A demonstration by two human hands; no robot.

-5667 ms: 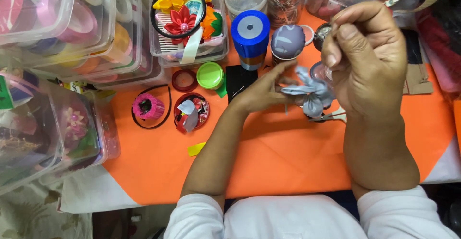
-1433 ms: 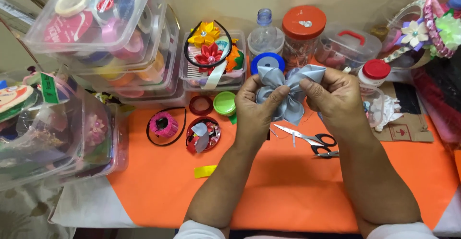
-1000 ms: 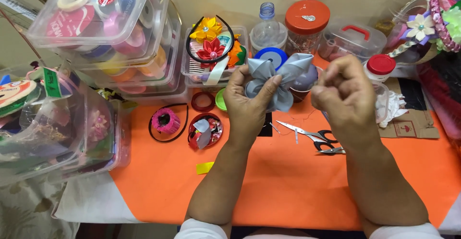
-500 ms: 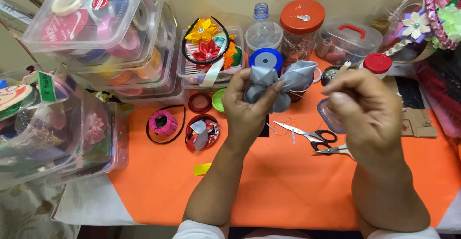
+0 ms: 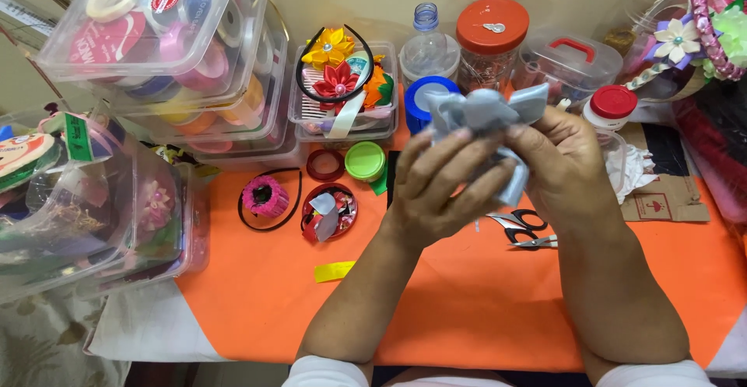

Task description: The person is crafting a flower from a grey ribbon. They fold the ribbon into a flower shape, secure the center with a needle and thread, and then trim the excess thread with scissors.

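We hold a grey ribbon bow (image 5: 486, 115) up above the far middle of the desk (image 5: 467, 309), both hands clenched on it. Our left hand (image 5: 440, 192) wraps its fingers (image 5: 467, 173) over the front of the bow; our right hand (image 5: 564, 165) pinches its right side. Black-handled scissors (image 5: 523, 230) lie on the orange cover just below our hands. A green lid (image 5: 365, 161) sits left of them, near the far edge.

The bow (image 5: 486, 119) sits between the left hand (image 5: 440, 192) and right hand (image 5: 568, 165). Scissors (image 5: 521, 230) lie on the table (image 5: 467, 309) below the hands. A lid (image 5: 365, 161) lies left of the left hand; jars (image 5: 492, 45) stand behind.
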